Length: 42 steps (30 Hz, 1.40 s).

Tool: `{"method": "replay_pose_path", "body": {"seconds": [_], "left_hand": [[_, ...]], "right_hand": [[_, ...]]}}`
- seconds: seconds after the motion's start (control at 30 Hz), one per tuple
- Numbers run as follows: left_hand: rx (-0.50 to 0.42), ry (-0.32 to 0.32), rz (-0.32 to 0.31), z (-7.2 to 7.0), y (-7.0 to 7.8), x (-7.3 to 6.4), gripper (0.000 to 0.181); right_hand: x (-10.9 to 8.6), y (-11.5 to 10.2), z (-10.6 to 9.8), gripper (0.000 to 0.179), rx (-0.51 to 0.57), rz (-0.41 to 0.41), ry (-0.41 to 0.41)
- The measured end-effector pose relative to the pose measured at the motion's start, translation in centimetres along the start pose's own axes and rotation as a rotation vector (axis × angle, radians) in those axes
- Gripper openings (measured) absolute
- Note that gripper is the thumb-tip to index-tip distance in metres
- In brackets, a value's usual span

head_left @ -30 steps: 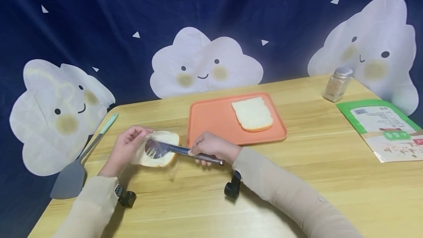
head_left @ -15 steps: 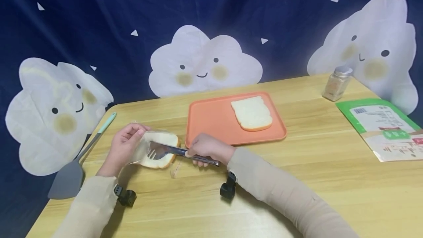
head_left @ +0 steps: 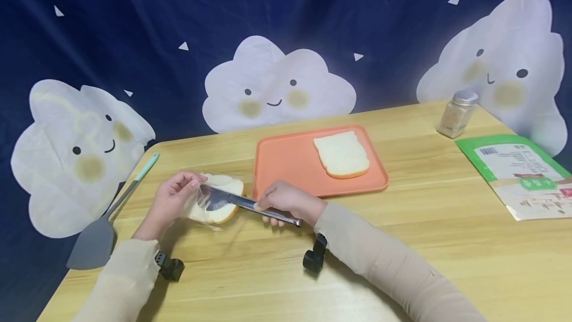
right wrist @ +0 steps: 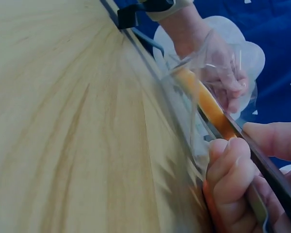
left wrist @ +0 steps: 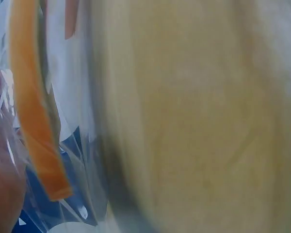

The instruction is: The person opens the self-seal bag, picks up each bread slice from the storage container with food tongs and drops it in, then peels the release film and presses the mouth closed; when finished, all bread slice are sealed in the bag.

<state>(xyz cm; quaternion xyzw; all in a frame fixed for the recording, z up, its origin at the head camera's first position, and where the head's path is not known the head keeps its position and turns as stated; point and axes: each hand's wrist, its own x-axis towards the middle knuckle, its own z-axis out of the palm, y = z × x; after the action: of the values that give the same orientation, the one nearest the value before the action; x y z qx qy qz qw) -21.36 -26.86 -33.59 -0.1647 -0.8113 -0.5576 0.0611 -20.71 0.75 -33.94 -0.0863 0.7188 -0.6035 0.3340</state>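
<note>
At the lower left of the head view, the turner (head_left: pixel 94 245) lay beside the left edge of the bench (head_left: pixel 250 272), seemingly out of the way. Left of centre, the left hand (head_left: pixel 172 198) pinched a clear bag (head_left: pixel 201 216), probably steadying its film around the slice (head_left: pixel 232 188). Near the centre, the right hand (head_left: pixel 290 200) gripped the tongs (head_left: pixel 268 211), apparently to press their heads against that slice. At right, the packet (head_left: pixel 527 178) lay flat. Farther up, the tray (head_left: pixel 286 163) bore a second slice (head_left: pixel 341 155), its rim likely containing it; the jar (head_left: pixel 457 116) stood upright at upper right.
</note>
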Motion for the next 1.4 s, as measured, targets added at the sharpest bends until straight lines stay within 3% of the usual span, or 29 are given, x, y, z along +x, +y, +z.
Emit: {"method": "replay_pose_path", "body": {"seconds": [0.23, 0.6, 0.77, 0.93, 1.03, 1.27, 1.4], "left_hand": [[0.078, 0.031, 0.035, 0.2, -0.2, 0.2, 0.02], [0.06, 0.003, 0.062, 0.9, 0.2, 0.1, 0.018], [-0.043, -0.024, 0.035, 0.6, -0.2, 0.1, 0.022], [-0.004, 0.03, 0.06, 0.7, -0.3, 0.2, 0.018], [-0.001, 0.027, 0.071, 1.0, -0.1, 0.4, 0.019], [0.012, 0.045, 0.053, 1.5, 0.2, 0.6, 0.024], [0.024, 0.05, 0.032, 1.2, 0.1, 0.5, 0.025]], "right_hand": [[0.1, -0.1, 0.0, 0.02, 0.044, 0.003, -0.024], [0.6, 0.0, 0.8, 0.017, 0.003, -0.005, 0.042], [0.7, 0.0, 1.0, 0.015, -0.049, -0.04, 0.061], [0.8, 0.0, 1.1, 0.017, 0.037, -0.017, 0.052], [1.0, 0.0, 1.4, 0.016, 0.058, -0.004, 0.064], [1.4, -0.2, 2.4, 0.011, -0.022, -0.019, 0.118], [1.3, -0.3, 2.7, 0.017, -0.053, -0.02, 0.143]]}}
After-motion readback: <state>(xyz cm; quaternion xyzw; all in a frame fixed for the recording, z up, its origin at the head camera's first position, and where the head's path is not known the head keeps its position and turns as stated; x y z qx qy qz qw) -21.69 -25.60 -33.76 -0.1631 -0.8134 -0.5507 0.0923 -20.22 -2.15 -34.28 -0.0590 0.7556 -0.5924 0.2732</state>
